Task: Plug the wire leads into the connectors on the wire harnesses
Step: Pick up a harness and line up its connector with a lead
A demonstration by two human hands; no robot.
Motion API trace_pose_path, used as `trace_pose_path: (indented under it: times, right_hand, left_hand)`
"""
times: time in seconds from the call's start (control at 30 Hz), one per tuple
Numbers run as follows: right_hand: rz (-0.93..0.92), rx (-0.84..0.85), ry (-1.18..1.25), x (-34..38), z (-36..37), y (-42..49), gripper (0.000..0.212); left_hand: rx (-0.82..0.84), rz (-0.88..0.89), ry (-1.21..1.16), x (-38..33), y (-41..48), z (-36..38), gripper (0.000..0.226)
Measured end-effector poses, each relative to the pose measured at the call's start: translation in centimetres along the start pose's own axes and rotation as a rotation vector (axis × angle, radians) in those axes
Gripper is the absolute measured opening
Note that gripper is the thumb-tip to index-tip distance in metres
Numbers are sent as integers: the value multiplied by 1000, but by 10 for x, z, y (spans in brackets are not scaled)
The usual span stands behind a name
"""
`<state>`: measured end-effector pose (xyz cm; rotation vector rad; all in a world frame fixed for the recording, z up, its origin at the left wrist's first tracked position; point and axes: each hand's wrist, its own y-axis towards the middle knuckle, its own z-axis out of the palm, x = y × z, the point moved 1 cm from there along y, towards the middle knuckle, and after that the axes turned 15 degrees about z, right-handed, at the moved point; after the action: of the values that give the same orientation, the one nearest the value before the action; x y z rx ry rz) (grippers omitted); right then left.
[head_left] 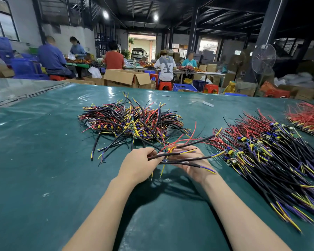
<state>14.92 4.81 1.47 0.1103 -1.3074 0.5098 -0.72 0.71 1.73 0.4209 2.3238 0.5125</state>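
At centre of the green mat (43,160), left hand (140,165) and right hand (192,166) both grip crossed black wire leads (163,155); far harness pile (130,122) at twelve o'clock, side harness pile (270,151) at three. Crossed leads may snag, causing misplugging.

glossy green table cover (43,160) — plastic-sheathed wires (130,120)

Factory floor: workers (52,57) at benches, cartons (127,77).

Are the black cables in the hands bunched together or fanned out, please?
Fanned out: the black cables meet at the left hand, ends diverging rightward.
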Motion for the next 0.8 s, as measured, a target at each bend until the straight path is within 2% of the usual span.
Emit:
trace_pose_path:
  times: [0.1,0.2,0.27,0.37,0.43,0.47,0.53,0.6,0.63,0.7,0.8]
  right_hand:
    - [1,52,40,0,1,-3,30]
    - [7,82,178,-3,1,-3,21]
    - [-19,94,218,-4,1,-3,17]
    - [-31,152,284,-5,7,-3,34]
    - [-43,206,341,-1,13,-6,21]
    - [-51,207,350,1,14,-8,18]
    - [-61,122,342,2,11,-7,21]
    - [-60,-51,255,1,6,-5,26]
    - [-53,-157,167,0,4,-5,25]
    - [-38,-315,24,-2,1,-4,26]
    - [-38,-370,-13,-2,2,-3,28]
  left_hand:
    - [-6,36,-33,-4,1,4,36]
    - [-88,11,-184,-1,2,3,41]
    - [-87,-4,-264,-2,3,2,40]
    - [-121,-45,-535,-4,4,3,42]
    - [-180,-40,-612,-7,5,0,42]
    - [-206,-19,-503,-7,5,-3,39]
    - [-269,-10,-73,-1,4,-9,31]
    - [-439,-124,182,7,2,-21,26]
    - [-518,-197,205,14,2,-26,25]
    - [-614,-334,213,28,3,-36,38]
    - [-863,-520,197,38,-2,-49,62]
